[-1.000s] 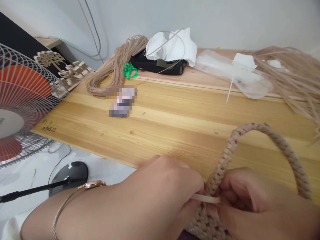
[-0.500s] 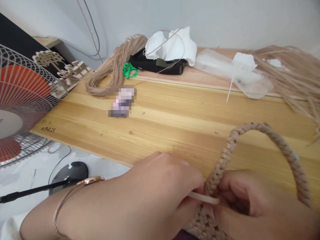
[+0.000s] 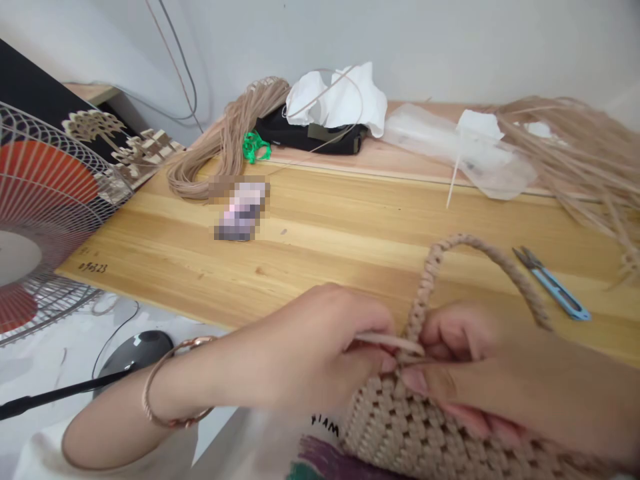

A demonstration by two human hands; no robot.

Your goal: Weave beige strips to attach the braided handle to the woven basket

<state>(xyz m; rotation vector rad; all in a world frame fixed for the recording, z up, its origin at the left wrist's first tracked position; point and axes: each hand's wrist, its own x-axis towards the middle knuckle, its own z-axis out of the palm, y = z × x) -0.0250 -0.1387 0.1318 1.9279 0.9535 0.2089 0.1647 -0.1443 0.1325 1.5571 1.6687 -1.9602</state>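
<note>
A woven basket (image 3: 415,427) is being held at the lower edge of the view, against the near edge of a wooden table (image 3: 325,233). A flat pale strip (image 3: 385,341) is being pinched at the basket's rim by the left hand (image 3: 320,347), whose fingers are closed tight on it just left of the foot of the braided handle (image 3: 480,250). That foot is being gripped by the right hand (image 3: 480,367): its fingers are curled shut behind the braid and its thumb is being pressed on the weave just below. The far end of the strip is being hidden where it meets those fingers. A thin bracelet (image 3: 170,387) is being worn on the left wrist, left of the basket.

Blue-handled snips (image 3: 553,290) are lying just right of the handle's arch. Well beyond the basket, a white cloth (image 3: 340,100) is being propped on a black pouch (image 3: 310,137), with a coiled bundle of tan strands (image 3: 230,133) to their left and a clear plastic bag (image 3: 450,143) to their right. Loose strands (image 3: 575,153) are spreading beyond the basket to the right. A wire-caged fan (image 3: 40,220) is standing far to the basket's left.
</note>
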